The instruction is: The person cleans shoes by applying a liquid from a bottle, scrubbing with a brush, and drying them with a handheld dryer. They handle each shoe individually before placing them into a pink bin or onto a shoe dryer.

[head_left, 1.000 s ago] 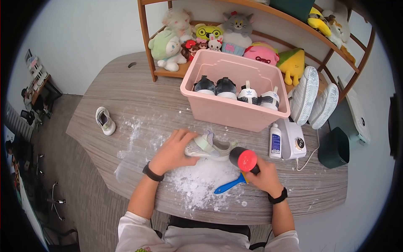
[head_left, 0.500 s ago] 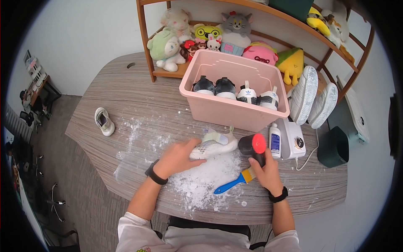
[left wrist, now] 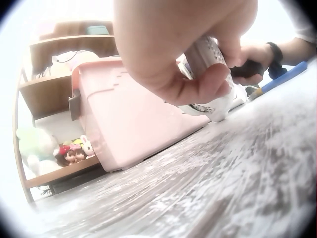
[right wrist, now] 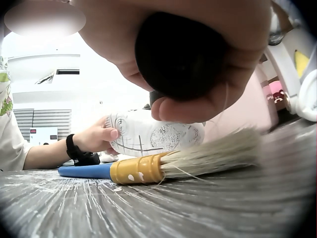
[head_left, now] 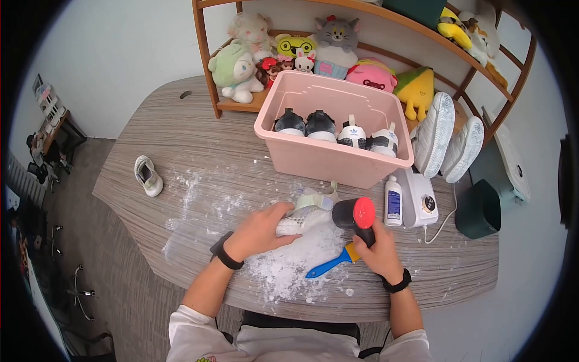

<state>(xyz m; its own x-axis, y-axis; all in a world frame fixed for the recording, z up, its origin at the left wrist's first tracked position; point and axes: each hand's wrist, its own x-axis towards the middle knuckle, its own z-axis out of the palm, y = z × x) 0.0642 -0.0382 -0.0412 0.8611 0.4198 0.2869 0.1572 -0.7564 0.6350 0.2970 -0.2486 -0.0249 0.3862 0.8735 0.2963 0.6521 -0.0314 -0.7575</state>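
My left hand [head_left: 259, 234] grips a small white and pale green shoe [head_left: 315, 201] by its toe, just over a patch of white powder [head_left: 289, 271]. The shoe is tipped on its side, and its patterned sole [right wrist: 166, 136] faces the right wrist camera. In my right hand [head_left: 381, 248] is a black hair dryer [head_left: 363, 212] with a red end, held by its handle close to the heel of the shoe. Below that hand lies a paintbrush [head_left: 329, 267] with a blue handle, a yellow ferrule and pale bristles.
A pink bin [head_left: 338, 163] holding several shoes stands behind my hands. A matching small shoe [head_left: 148, 176] sits at left. To the right are a white bottle [head_left: 393, 202], a white appliance [head_left: 418, 199] and two white shoes [head_left: 435, 136]. Plush toys [head_left: 235, 69] fill the shelf behind.
The shoe has been turned from upright onto its side, its opening now away from me. My left hand has shifted right and down. The hair dryer went right, then came back left.
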